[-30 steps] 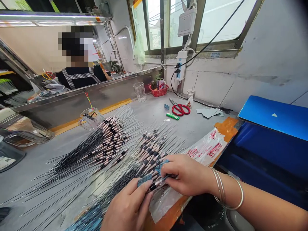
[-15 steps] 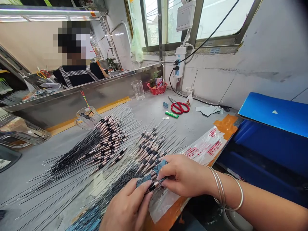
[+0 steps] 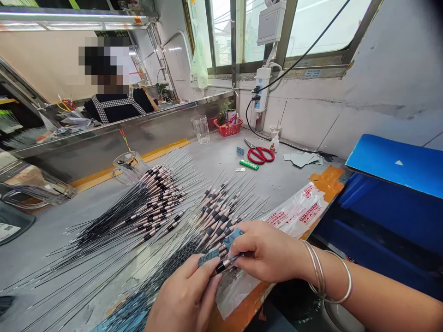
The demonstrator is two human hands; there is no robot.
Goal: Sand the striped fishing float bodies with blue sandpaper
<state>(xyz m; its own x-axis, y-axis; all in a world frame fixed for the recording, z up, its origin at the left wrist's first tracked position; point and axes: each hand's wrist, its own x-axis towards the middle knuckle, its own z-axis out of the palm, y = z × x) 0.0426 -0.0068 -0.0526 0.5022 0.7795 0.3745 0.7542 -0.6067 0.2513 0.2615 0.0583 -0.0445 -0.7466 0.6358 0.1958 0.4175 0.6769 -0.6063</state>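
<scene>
My left hand (image 3: pixel 185 299) and my right hand (image 3: pixel 266 251) meet at the near edge of the grey table (image 3: pixel 273 177). Both pinch one thin fishing float (image 3: pixel 221 266), pink with black bands, together with a small blue-grey abrasive sheet (image 3: pixel 221 246) wrapped against it. Right behind my fingers lies a fanned pile of similar floats (image 3: pixel 216 214) with long black stems. A second, larger pile of floats (image 3: pixel 152 205) lies further left. My right wrist carries silver bangles (image 3: pixel 325 276).
A printed plastic bag (image 3: pixel 297 212) lies right of the piles. Red scissors (image 3: pixel 261 154), a green lighter (image 3: pixel 248 164), a glass (image 3: pixel 201 129), a red basket (image 3: pixel 228 127) and a glass mug (image 3: pixel 126 168) stand further back. A blue box (image 3: pixel 391 207) sits right. Another person (image 3: pixel 114 99) sits beyond the metal divider (image 3: pixel 104 143).
Both hands keep their pinch on the float and sheet, with only slight shifts of the fingers. The view wobbled a little; nothing on the table moved.
</scene>
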